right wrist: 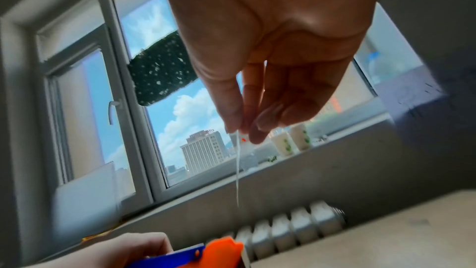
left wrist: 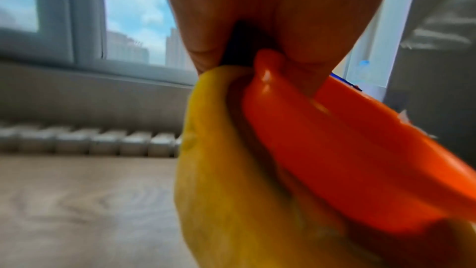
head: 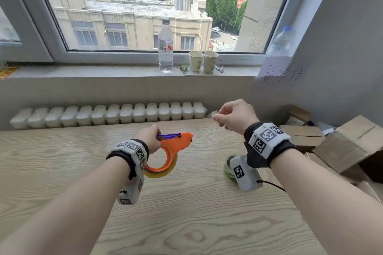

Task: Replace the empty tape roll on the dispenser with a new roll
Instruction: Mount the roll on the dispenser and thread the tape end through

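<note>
My left hand (head: 152, 137) grips the orange tape dispenser (head: 176, 145) by its top, just above the wooden table (head: 186, 219). A yellowish tape roll (head: 165, 173) sits on the dispenser's wheel. The left wrist view shows the roll (left wrist: 231, 191) and the orange body (left wrist: 335, 160) close up under my fingers (left wrist: 304, 54). My right hand (head: 216, 118) is raised to the right of the dispenser's nose. In the right wrist view my right hand (right wrist: 242, 129) pinches a thin clear strip of tape (right wrist: 238, 170) that hangs downward. Below it are the dispenser's blue blade guard (right wrist: 180, 256) and my left hand (right wrist: 123, 250).
A greenish tape roll (head: 228, 168) lies on the table, partly hidden under my right wrist. Cardboard boxes (head: 342, 147) are stacked at the right edge. A white radiator (head: 107, 116) runs behind the table. A water bottle (head: 165, 47) and two paper cups (head: 203, 61) stand on the sill.
</note>
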A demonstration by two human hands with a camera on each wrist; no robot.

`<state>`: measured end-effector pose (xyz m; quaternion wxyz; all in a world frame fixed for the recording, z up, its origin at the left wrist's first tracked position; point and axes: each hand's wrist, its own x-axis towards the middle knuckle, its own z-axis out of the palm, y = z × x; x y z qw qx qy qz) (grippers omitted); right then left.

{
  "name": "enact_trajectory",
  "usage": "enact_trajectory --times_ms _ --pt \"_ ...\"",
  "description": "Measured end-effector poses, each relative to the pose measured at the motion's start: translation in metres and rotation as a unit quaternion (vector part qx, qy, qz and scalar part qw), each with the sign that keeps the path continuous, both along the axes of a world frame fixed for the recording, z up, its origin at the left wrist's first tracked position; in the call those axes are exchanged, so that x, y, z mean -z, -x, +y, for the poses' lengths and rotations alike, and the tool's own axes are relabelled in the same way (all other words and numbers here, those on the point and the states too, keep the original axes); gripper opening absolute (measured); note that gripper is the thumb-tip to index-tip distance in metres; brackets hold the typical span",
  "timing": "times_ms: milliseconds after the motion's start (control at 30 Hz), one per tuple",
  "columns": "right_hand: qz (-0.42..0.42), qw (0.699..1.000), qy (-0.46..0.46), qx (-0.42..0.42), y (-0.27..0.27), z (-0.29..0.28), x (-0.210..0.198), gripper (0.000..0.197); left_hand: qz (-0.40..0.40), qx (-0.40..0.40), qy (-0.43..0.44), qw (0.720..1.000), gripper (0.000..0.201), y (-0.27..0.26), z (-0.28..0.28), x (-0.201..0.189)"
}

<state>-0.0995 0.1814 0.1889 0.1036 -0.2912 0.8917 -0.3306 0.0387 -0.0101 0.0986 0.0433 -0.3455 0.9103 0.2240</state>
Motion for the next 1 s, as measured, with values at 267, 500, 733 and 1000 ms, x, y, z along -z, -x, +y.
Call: enact_trajectory --times_ms 267,500,733,1000 --pt "-0.095 0.994 -0.008 0.062 0.027 0.029 0.06 0.023 -0.025 -0.035 -0.091 0.995 0.022 0.018 -0.008 0.042" --pt "-0.148 0.979 -0.035 0.134 0.05 0.055 0.122 0.023 -0.045 -0.031 -0.043 0.998 0.032 0.041 -0.006 0.081" --pt "-0.186 0.967 -0.031 0.173 0.059 0.076 0.164 0.027 -0.028 -0.068 -0.08 0.994 0.031 0.048 0.003 0.118" --pt "-0.229 0.944 -0.031 0.235 0.075 0.103 0.19 0.026 0.065 -0.083 -0.089 0.99 0.059 0.073 0.013 0.095"
